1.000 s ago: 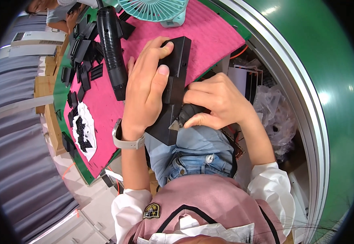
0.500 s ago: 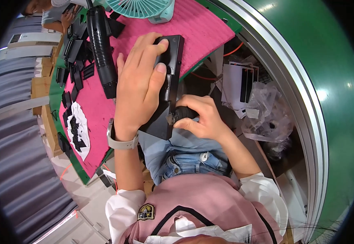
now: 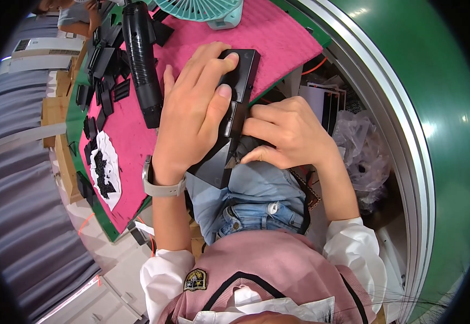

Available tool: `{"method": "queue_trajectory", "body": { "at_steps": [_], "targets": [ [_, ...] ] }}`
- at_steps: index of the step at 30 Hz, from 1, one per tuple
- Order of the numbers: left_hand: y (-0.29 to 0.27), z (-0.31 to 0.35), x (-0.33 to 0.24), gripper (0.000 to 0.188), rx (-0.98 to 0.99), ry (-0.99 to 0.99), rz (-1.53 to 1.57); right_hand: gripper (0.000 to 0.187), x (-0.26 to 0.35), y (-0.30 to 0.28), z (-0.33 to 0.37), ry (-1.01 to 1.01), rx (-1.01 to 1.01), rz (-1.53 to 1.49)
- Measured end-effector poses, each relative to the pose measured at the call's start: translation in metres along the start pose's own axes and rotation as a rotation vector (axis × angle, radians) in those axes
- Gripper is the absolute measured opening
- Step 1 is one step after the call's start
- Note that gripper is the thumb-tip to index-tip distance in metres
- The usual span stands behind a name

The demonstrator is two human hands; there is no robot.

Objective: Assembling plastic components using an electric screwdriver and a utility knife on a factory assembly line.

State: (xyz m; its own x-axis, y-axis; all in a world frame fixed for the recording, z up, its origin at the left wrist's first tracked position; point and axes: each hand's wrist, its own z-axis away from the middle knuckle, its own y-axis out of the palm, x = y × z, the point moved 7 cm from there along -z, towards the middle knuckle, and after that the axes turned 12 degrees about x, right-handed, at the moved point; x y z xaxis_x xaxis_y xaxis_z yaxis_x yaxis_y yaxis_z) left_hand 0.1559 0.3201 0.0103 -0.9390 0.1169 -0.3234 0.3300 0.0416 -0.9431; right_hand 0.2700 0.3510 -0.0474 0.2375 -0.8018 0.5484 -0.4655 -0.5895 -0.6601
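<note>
A long, glossy black plastic housing (image 3: 213, 164) is held at a slant above my lap. Spread over its left side, my left hand (image 3: 192, 110) grips it, with the thumb and fingers on its upper face. My right hand (image 3: 289, 132) is closed around a short black-handled trimming blade (image 3: 233, 161), mostly hidden by the fingers. The small tip of the blade lies against the right edge of the housing, near its lower end. A watch with a pale strap (image 3: 165, 189) is on my left wrist.
A pink mat (image 3: 273, 32) covers the green table. On it are a black taped tool (image 3: 140, 65), a turquoise fan (image 3: 224, 19), a heap of black plastic parts (image 3: 102, 62) and white paper (image 3: 113, 175) with black shavings. Clear plastic bags (image 3: 362, 156) lie at right. Another person's arm (image 3: 86, 24) shows top left.
My right hand has turned over, its knuckles now facing up, and has risen slightly along the housing's edge. The housing and my left hand have shifted a little to the right.
</note>
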Motion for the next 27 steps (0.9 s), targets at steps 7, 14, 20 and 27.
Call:
{"method": "queue_trajectory", "body": {
  "at_steps": [7, 14, 20, 27],
  "targets": [
    [0.001, 0.001, 0.0, 0.031, -0.043, 0.0, -0.01, 0.04, -0.011, 0.035, 0.013, 0.017, -0.178, -0.438],
    [0.0, 0.0, -0.002, 0.031, -0.048, 0.019, -0.046, 0.037, 0.001, 0.078, 0.028, 0.21, -0.443, -0.808],
    [0.003, 0.0, -0.002, 0.03, -0.034, -0.003, -0.053, 0.035, -0.003, 0.047, 0.025, 0.137, -0.378, -0.552],
    [0.001, -0.001, -0.003, 0.031, -0.006, -0.013, -0.042, 0.041, 0.003, 0.012, 0.012, 0.03, -0.228, 0.034]
  ]
}}
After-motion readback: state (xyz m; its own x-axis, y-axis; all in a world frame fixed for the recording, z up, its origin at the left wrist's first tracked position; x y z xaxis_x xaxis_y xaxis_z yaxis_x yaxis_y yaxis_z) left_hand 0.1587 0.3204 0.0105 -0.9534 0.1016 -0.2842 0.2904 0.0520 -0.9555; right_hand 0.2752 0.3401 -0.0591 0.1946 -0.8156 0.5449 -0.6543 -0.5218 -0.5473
